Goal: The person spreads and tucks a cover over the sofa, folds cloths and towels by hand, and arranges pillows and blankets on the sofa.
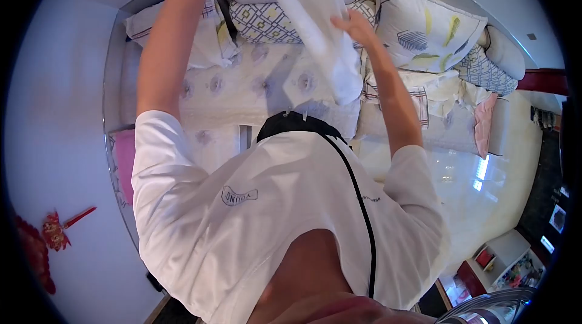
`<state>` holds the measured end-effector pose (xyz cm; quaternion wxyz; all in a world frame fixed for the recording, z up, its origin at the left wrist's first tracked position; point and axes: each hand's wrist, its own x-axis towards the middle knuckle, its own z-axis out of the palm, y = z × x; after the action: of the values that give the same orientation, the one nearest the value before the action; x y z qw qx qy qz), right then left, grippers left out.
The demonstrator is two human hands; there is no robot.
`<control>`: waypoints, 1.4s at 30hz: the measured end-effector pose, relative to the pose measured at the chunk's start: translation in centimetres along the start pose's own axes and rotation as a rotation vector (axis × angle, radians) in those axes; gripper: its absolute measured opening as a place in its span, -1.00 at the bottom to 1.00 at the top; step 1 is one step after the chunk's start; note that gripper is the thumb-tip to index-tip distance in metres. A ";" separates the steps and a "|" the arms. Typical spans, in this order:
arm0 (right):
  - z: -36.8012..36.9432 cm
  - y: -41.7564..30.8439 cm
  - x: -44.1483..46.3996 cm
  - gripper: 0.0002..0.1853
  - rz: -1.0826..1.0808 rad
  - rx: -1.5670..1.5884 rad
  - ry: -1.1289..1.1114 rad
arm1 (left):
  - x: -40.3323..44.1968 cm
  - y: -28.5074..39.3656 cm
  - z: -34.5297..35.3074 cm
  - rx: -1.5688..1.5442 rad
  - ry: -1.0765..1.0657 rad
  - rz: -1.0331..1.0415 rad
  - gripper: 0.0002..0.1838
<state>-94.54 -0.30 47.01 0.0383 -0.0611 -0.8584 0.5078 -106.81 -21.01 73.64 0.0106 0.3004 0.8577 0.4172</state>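
A long white cloth (309,27) hangs from the top edge of the view down over the sofa, its lower end near the seat. My right hand (359,28) is at the cloth's right edge, thumb across it, closed on the fabric; some fingers are hidden and slightly blurred. My left arm (167,51) reaches up past the top edge. Its hand is almost wholly cut off there, so its fingers do not show. Behind the cloth lie the pale flower-patterned seat cover (242,84) and a bolster with a blue and yellow lattice pattern (260,21).
A leaf-print cushion (427,27) leans at the right, beside a lattice-patterned cushion (491,72). Crumpled white covers (433,90) and a pink cloth (485,121) lie on the right seat. Glossy floor (485,197) stretches right, towards a low cabinet (503,263). A wall (66,112) stands left.
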 end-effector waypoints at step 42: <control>-8.6 14.3 -7.8 -0.69 0.485 -0.114 0.018 | -15.9 -44.2 -5.0 0.073 0.031 -0.557 -0.65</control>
<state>-84.77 12.86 38.59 -0.0807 -0.2719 -0.8455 0.4525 -117.54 -53.75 41.31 0.1009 0.0468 0.9217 0.3716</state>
